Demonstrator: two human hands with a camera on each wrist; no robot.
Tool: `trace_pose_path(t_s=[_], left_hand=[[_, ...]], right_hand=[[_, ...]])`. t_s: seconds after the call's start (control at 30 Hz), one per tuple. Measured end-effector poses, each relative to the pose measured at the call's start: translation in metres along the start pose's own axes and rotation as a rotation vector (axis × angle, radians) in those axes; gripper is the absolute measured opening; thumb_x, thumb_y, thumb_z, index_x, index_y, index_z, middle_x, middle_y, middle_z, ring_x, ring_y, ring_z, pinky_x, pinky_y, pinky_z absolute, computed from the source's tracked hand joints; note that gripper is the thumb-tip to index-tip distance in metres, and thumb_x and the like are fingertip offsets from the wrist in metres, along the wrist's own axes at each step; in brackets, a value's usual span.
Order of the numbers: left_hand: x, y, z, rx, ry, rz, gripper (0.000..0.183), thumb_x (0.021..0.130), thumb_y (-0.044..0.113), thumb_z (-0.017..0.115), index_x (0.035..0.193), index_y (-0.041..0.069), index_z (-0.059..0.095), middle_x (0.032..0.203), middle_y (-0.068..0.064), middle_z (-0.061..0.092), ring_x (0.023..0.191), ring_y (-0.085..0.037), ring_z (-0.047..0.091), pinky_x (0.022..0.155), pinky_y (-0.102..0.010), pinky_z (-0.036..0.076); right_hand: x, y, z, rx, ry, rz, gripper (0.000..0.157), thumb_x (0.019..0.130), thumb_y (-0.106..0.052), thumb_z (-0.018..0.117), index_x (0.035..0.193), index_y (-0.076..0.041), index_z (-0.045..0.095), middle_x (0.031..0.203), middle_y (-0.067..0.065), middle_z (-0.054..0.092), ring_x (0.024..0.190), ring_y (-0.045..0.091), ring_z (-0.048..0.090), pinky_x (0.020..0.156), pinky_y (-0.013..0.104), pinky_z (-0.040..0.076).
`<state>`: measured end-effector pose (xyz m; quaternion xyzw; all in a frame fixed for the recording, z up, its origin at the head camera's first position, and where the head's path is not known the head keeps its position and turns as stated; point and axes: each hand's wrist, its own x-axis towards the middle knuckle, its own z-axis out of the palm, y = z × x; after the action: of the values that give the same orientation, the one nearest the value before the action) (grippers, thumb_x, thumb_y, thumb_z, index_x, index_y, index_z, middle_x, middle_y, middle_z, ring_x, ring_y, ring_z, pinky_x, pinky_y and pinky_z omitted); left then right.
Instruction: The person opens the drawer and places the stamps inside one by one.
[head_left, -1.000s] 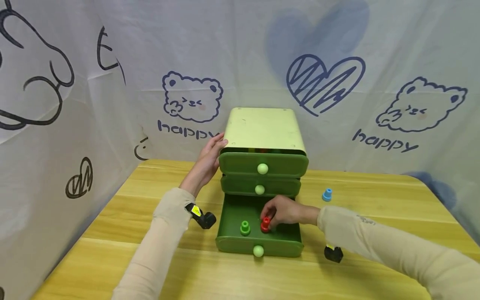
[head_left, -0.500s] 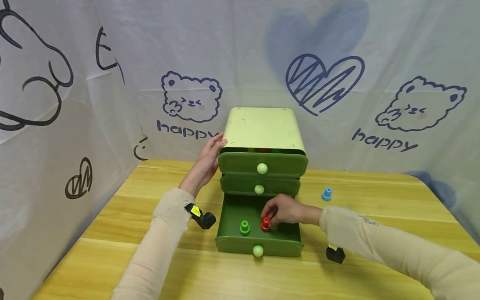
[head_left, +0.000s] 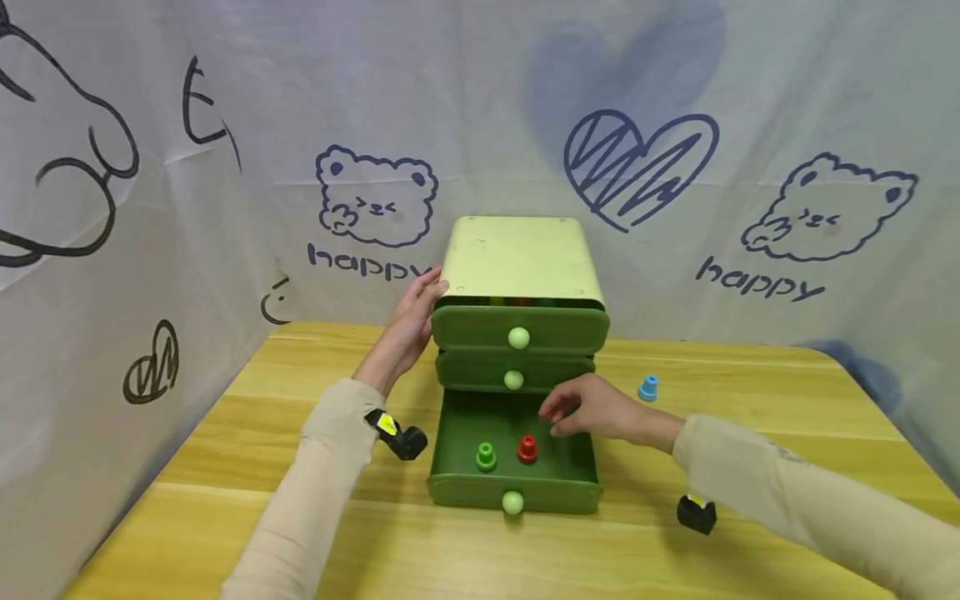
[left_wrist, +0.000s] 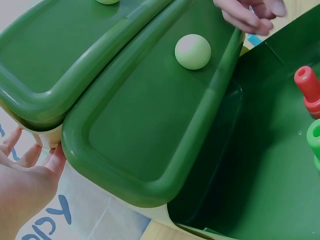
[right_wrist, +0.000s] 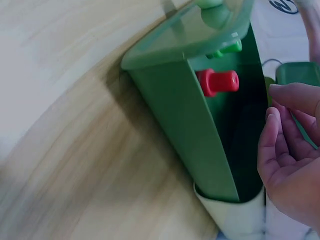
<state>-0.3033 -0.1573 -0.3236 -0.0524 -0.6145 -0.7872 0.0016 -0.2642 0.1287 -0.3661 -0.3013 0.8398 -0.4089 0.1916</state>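
Observation:
A small cream cabinet (head_left: pixel 521 258) with green drawers stands on the wooden table. Its bottom drawer (head_left: pixel 465 425) is pulled out, while the upper two look nearly closed. Inside the bottom drawer a green peg-like piece (head_left: pixel 486 457) and a red one (head_left: pixel 527 450) stand upright side by side. My left hand (head_left: pixel 408 325) rests against the cabinet's left side, fingers extended along it in the left wrist view. Over the drawer's right edge hovers my right hand (head_left: pixel 600 410), loosely curled, holding nothing and apart from the red piece.
A blue piece (head_left: pixel 648 388) of the same shape stands on the table (head_left: pixel 720 400) right of the cabinet. Coloured things show dimly through the gap above the top drawer (head_left: pixel 480 329). A white cloth (head_left: pixel 495 100) with drawings hangs behind.
My right hand has let go of the red piece and moved up and right. The red piece stays standing in the drawer. My left hand keeps its place on the cabinet.

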Motion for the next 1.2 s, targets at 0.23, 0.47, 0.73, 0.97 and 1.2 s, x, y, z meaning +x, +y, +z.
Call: trace_pose_path(t_s=[0.23, 0.47, 0.73, 0.97, 1.2], left_hand=[[-0.002, 0.000, -0.002, -0.002, 0.010, -0.005, 0.066, 0.095, 0.022, 0.052, 0.152, 0.007, 0.024, 0.153, -0.014, 0.027, 0.136, -0.027, 0.033, 0.109, -0.033, 0.035], [-0.003, 0.000, -0.002, 0.000, 0.016, -0.007, 0.065, 0.095, 0.022, 0.052, 0.152, 0.007, 0.025, 0.152, -0.014, 0.028, 0.135, -0.027, 0.034, 0.108, -0.033, 0.035], [-0.004, 0.001, 0.000, 0.005, 0.018, -0.008, 0.064, 0.095, 0.022, 0.052, 0.152, 0.007, 0.025, 0.151, -0.014, 0.030, 0.134, -0.027, 0.036, 0.107, -0.032, 0.036], [-0.002, 0.002, 0.003, -0.002, 0.025, -0.005, 0.064, 0.094, 0.022, 0.053, 0.151, 0.006, 0.027, 0.151, -0.014, 0.031, 0.134, -0.027, 0.036, 0.107, -0.032, 0.036], [-0.001, 0.001, 0.003, -0.004, 0.020, 0.001, 0.066, 0.094, 0.023, 0.053, 0.151, 0.005, 0.026, 0.151, -0.015, 0.030, 0.135, -0.027, 0.035, 0.108, -0.032, 0.035]], right_hand=[[-0.014, 0.009, -0.014, 0.023, 0.056, -0.004, 0.022, 0.083, 0.000, 0.071, 0.104, 0.006, 0.068, 0.096, 0.017, 0.069, 0.082, 0.018, 0.064, 0.073, 0.030, 0.055], [-0.027, 0.016, -0.032, 0.047, 0.138, 0.067, 0.022, 0.086, -0.002, 0.068, 0.107, 0.006, 0.068, 0.101, 0.013, 0.068, 0.089, 0.021, 0.064, 0.077, 0.035, 0.056], [-0.036, 0.038, -0.065, -0.007, 0.259, 0.147, 0.025, 0.090, -0.008, 0.067, 0.111, 0.005, 0.066, 0.103, 0.014, 0.067, 0.091, 0.022, 0.063, 0.080, 0.042, 0.054], [-0.042, 0.062, -0.086, -0.049, 0.351, 0.218, 0.031, 0.093, -0.011, 0.063, 0.117, 0.008, 0.062, 0.114, 0.023, 0.063, 0.097, 0.031, 0.062, 0.085, 0.048, 0.052], [-0.043, 0.094, -0.083, -0.021, 0.443, 0.241, 0.033, 0.092, -0.006, 0.065, 0.118, 0.013, 0.059, 0.115, 0.028, 0.061, 0.094, 0.029, 0.061, 0.079, 0.039, 0.055]])
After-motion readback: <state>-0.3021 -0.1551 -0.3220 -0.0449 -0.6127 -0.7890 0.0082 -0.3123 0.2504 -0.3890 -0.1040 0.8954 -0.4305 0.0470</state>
